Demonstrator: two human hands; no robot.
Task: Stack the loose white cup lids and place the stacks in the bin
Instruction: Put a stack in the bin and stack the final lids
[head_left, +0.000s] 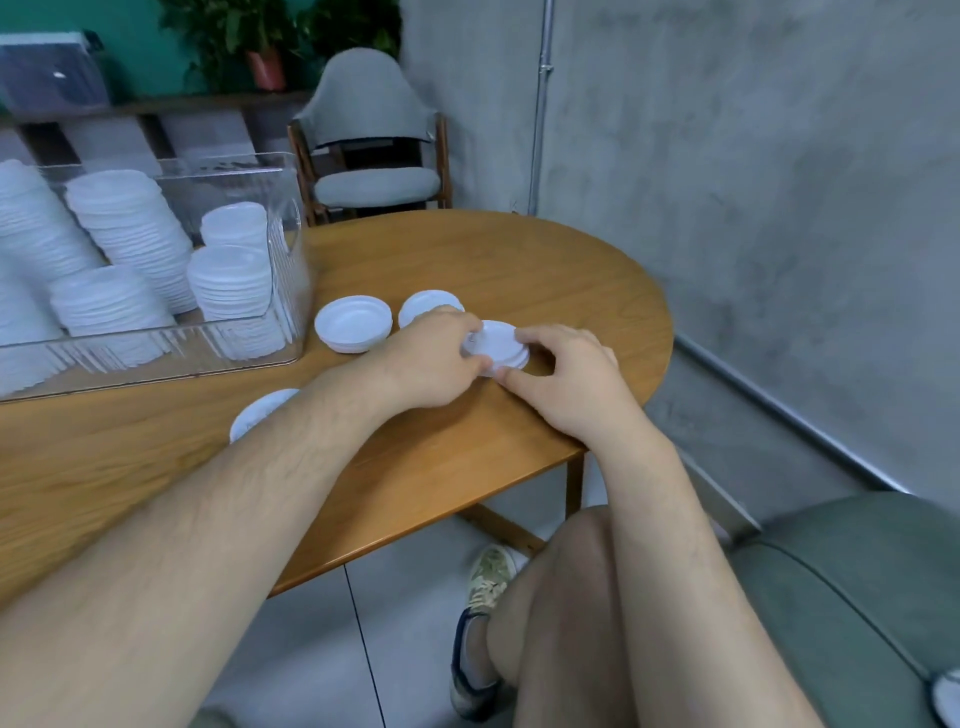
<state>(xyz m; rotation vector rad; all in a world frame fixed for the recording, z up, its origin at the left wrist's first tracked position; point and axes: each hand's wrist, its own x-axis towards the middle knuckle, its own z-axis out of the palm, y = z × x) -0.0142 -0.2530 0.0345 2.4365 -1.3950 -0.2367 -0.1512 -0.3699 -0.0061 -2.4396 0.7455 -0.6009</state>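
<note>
A small stack of white cup lids (497, 343) sits on the wooden table (545, 265) near its right end. My left hand (434, 358) grips its left side and my right hand (566, 382) pinches its right side, thumb at the front edge. Left of it lies an upturned short stack of lids (353, 323), and a single lid (423, 304) peeks out behind my left hand. Another loose lid (260, 413) lies partly hidden under my left forearm. The clear plastic bin (291, 291) at the left holds several tall lid stacks (130, 228).
A grey padded chair (374, 150) stands behind the table. The concrete wall (753, 182) runs close along the right. A green cushioned seat (857, 597) is at the lower right, with one lid (948, 696) at its edge. My knees are below the table's edge.
</note>
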